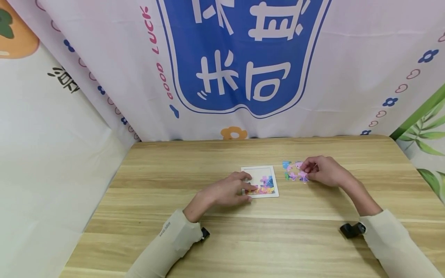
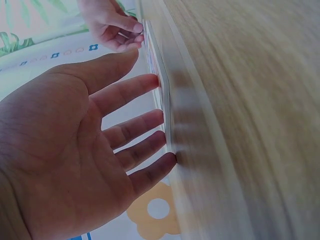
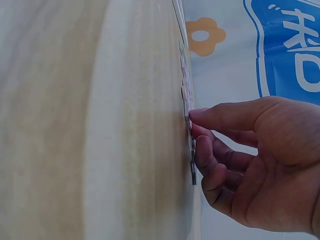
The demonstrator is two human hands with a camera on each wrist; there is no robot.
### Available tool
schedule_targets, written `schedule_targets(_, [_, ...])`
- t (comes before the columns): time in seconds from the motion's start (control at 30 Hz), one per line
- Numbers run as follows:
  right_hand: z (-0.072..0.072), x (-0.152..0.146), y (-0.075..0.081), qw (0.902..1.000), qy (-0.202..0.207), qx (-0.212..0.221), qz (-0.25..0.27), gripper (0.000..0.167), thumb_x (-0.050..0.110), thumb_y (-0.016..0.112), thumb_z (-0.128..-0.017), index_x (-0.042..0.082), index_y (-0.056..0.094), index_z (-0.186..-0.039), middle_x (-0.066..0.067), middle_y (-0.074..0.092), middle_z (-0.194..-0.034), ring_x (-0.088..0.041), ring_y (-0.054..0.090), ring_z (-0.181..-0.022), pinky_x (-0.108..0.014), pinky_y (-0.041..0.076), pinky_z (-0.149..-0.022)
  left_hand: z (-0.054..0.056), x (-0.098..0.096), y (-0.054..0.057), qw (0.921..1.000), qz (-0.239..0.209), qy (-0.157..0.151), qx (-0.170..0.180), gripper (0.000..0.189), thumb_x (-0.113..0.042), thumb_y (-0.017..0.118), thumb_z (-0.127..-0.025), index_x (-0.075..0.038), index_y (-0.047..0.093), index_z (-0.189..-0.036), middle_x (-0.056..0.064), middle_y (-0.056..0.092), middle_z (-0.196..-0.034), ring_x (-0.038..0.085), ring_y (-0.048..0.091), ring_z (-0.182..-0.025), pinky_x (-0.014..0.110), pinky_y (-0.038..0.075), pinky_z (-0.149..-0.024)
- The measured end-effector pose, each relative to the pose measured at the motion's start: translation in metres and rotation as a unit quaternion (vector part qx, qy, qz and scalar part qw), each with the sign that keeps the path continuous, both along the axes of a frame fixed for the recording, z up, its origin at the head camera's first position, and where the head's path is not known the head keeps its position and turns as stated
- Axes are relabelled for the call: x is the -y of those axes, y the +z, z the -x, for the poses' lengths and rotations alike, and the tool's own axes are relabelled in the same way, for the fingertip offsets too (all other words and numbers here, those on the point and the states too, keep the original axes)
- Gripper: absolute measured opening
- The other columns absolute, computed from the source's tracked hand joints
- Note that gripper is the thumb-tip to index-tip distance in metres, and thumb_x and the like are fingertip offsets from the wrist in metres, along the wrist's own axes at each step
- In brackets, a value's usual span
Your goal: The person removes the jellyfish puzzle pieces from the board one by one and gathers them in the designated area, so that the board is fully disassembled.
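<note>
A square white puzzle tray (image 1: pixel 258 168) lies on the table, with several joined pieces (image 1: pixel 265 186) along its bottom and right side. My left hand (image 1: pixel 231 189) rests on the tray's left part, fingers spread and fairly straight; the left wrist view shows the fingertips (image 2: pixel 157 117) at its edge. To the right of the tray lies a small group of loose pink, blue and green jigsaw pieces (image 1: pixel 287 165). Over their right side, my right hand (image 1: pixel 326 171) has its fingers curled, thumb and forefinger pinching at a purple puzzle piece (image 1: pixel 304 177). Its fingertips partly hide that piece.
The wooden table (image 1: pixel 243 243) ends at the back against a hanging printed cloth (image 1: pixel 347 77). A pale cloth (image 1: pixel 52 154) hangs at the left side. A black wrist mount (image 1: pixel 352 230) sticks out by the right sleeve, another wrist mount (image 1: pixel 205 234) by the left.
</note>
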State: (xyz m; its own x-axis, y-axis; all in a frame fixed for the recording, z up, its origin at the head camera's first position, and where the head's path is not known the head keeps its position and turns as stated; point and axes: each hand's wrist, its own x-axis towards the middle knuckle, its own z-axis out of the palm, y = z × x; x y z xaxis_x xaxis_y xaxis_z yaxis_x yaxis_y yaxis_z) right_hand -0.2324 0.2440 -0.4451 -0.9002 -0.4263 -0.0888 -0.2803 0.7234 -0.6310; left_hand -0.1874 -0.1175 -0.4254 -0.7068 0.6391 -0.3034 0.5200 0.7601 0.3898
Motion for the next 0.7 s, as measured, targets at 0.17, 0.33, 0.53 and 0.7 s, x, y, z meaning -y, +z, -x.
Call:
schedule_targets(0.17, [-0.001,0.001,0.001,1.0,0.0,0.002,-0.005,0.015,0.0,0.077,-0.093,0.004,0.075,-0.106,-0.007,0.073,-0.097,-0.016,0.062,-0.088,-0.023,0.051,-0.073,0.0,0.001,-0.001,1.0,0.001,-0.005,-0.005,0.048,-0.036,0.067,-0.108,-0.023,0.061,-0.154,0.006,0.042,-0.17,0.026,0.036,-0.159,0.044,0.038,-0.13])
schedule_targets(0.33, [-0.002,0.003,0.002,1.0,-0.003,-0.001,-0.008,0.013,0.001,0.077,-0.094,0.004,0.075,-0.106,-0.007,0.073,-0.097,-0.016,0.062,-0.088,-0.023,0.051,-0.073,0.001,0.001,-0.001,0.9999,0.0,-0.008,-0.007,0.048,-0.036,0.067,-0.108,-0.022,0.062,-0.153,0.006,0.043,-0.17,0.025,0.038,-0.158,0.044,0.039,-0.129])
schedule_targets(0.53, [-0.003,0.01,0.003,0.9999,-0.006,-0.007,-0.005,0.01,0.002,0.074,-0.097,0.004,0.075,-0.107,-0.008,0.074,-0.098,-0.016,0.062,-0.087,-0.023,0.051,-0.073,0.001,0.0,-0.001,1.0,-0.003,-0.003,-0.004,0.046,-0.035,0.067,-0.108,-0.021,0.064,-0.151,0.007,0.045,-0.168,0.028,0.036,-0.16,0.046,0.034,-0.132])
schedule_targets(0.7, [-0.002,0.015,0.002,0.9998,-0.001,-0.018,-0.007,0.009,0.004,0.074,-0.098,0.004,0.075,-0.107,-0.005,0.074,-0.096,-0.014,0.061,-0.085,-0.024,0.051,-0.072,0.001,-0.003,-0.002,0.9996,-0.012,-0.004,-0.024,0.042,-0.034,0.068,-0.107,-0.019,0.069,-0.146,0.006,0.053,-0.159,0.024,0.048,-0.149,0.042,0.043,-0.126])
